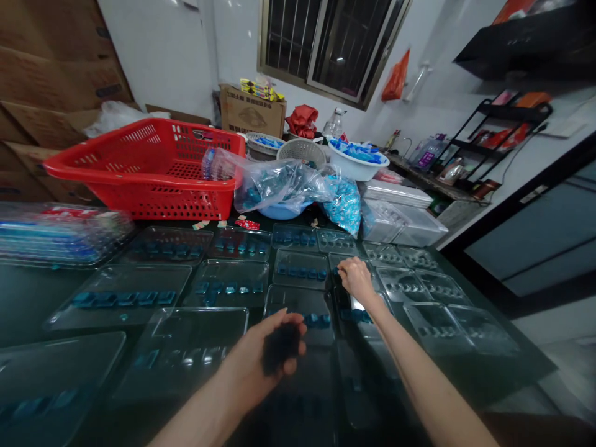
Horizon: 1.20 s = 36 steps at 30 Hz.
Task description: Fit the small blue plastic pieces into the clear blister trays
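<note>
Clear plastic blister trays (125,279), many, laid side by side. Near-L trays: approx. 1 row of blue pieces (123,299) each, so partly filled. Far-R trays (442,329): no blue visible, so these look still unfilled. L hand (246,372): fingers curled round dark clump (280,347), blurred, item unclear. R hand (356,279): fingers bunched narrow, tips at a centre tray beside blue pieces; whether they grip anything, cannot tell. Loose blue stock in clear plastic bag (279,186) behind trays, nr. red plastic basket (102,141).
</note>
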Each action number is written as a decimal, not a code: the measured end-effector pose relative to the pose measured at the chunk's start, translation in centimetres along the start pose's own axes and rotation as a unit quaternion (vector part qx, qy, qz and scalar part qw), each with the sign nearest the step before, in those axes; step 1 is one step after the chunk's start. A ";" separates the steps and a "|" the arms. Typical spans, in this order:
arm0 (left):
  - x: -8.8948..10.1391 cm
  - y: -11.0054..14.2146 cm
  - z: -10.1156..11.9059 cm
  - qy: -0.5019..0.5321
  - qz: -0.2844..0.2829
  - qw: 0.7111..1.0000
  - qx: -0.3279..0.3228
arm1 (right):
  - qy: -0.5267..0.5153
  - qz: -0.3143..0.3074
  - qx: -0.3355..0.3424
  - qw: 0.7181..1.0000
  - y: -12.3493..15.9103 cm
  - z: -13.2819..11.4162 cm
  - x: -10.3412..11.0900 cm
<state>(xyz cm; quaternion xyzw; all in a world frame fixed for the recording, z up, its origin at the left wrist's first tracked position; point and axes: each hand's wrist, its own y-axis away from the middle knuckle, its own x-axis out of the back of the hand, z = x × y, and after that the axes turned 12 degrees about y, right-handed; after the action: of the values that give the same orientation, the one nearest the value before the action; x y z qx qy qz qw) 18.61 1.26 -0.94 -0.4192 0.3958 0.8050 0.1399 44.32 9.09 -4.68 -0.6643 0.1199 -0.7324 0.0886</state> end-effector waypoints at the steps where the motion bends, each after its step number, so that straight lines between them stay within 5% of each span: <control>1: -0.2 0.1 0.1 0.009 -0.005 1.000 0.003 | 0.009 -0.003 0.009 1.000 0.0 -0.2 0.2; 6: -0.5 0.2 0.4 0.070 -0.020 0.997 0.022 | 0.033 0.005 0.033 0.999 0.6 -1.2 2.3; 11: 0.0 -0.3 0.2 0.117 -0.007 0.993 0.004 | -0.051 0.056 0.080 0.994 4.4 -4.8 7.6; 16: 0.5 -0.9 0.1 0.114 -0.012 0.993 -0.006 | -0.153 -0.014 0.201 0.967 9.0 -9.6 11.3; 22: 0.3 -0.6 0.2 0.076 0.005 0.997 -0.019 | -0.223 -0.034 0.152 0.962 9.9 -10.1 10.0; 28: -0.1 0.3 -0.1 -0.059 -0.037 0.996 -0.052 | -0.462 -0.072 -0.016 0.884 10.3 -8.4 9.6; 32: -0.4 0.7 -0.4 -0.161 -0.081 0.981 -0.075 | -0.426 -0.013 -0.020 0.904 10.9 -8.9 9.8; 36: -0.3 0.7 -0.5 -0.227 -0.080 0.964 -0.110 | -0.359 0.061 0.044 0.930 11.1 -9.5 9.6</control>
<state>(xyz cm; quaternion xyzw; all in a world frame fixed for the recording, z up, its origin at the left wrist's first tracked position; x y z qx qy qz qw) 18.70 0.46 -0.46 -0.2683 0.2273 0.9040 0.2431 33.59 -3.74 0.39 -0.8699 0.0886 -0.4422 0.1995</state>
